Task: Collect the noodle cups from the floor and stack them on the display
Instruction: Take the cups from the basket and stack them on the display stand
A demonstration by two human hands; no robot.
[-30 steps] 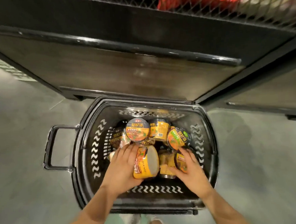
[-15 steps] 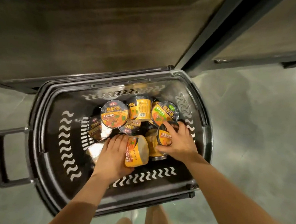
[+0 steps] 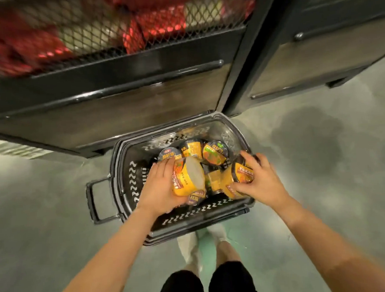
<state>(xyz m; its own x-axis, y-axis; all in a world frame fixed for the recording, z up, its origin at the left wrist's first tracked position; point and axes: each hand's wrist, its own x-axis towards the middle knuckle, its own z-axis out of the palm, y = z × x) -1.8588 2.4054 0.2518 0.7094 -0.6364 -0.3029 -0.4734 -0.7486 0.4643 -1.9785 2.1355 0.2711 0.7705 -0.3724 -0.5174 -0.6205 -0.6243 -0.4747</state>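
Down over the black basket, the left hand is gripping a yellow noodle cup. At 3 o'clock, the right hand is curling round another cup, apparently lid-up. Blurred red packets are sitting at 12 o'clock.

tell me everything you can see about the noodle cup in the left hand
The noodle cup is a squat round tub with a yellow-orange printed wall, red and dark graphics, and a pale, plain base. It looks like film-wrapped paper or plastic. It lies tipped on its side, base facing right and toward the camera, held above the other cups in the black basket. The left hand grips it from the left, fingers curled over its lid end. Its lid is hidden.
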